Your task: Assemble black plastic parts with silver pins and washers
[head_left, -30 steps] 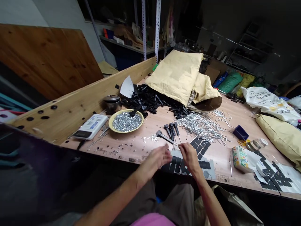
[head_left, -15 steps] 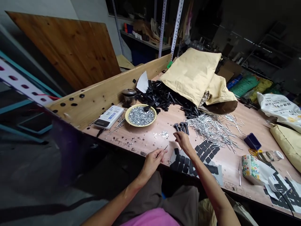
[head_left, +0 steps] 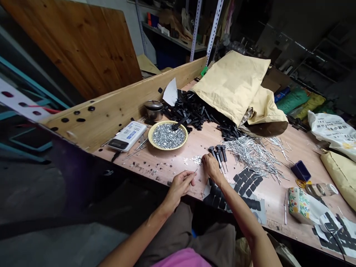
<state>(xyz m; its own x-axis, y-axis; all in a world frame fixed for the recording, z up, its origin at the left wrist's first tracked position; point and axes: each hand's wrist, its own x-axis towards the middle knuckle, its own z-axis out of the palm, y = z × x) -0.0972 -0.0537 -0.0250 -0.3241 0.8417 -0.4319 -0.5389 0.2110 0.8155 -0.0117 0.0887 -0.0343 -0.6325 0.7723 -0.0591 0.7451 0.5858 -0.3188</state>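
My left hand (head_left: pixel 181 184) is by the table's front edge, thumb and fingers pinched on a thin metal rod (head_left: pixel 196 171) whose tip points up and away. My right hand (head_left: pixel 213 167) is bent down at the right side of a small pile of metal washers (head_left: pixel 197 160), fingertips drawn together. What those fingertips hold, if anything, is hidden. Just beyond and right of that hand lie several black T-shaped plastic pieces (head_left: pixel 221 151) with thin metal shafts. A yellow bowl (head_left: pixel 151 143) full of small washers, with a black scoop (head_left: pixel 179 124) in it, stands further left.
A heap of metal rods (head_left: pixel 253 155) lies to the right, below a large paper sack (head_left: pixel 233 85) and black parts (head_left: pixel 191 111). Black pads (head_left: pixel 247 181) lie near the front edge. A white electronic device (head_left: pixel 128 136) and lidded metal pot (head_left: pixel 153 110) stand left.
My right hand has moved from the T-shaped black pieces toward the washer pile, and its fingers now reach down there. My left hand keeps its pinch on the rod. The view has shifted slightly.
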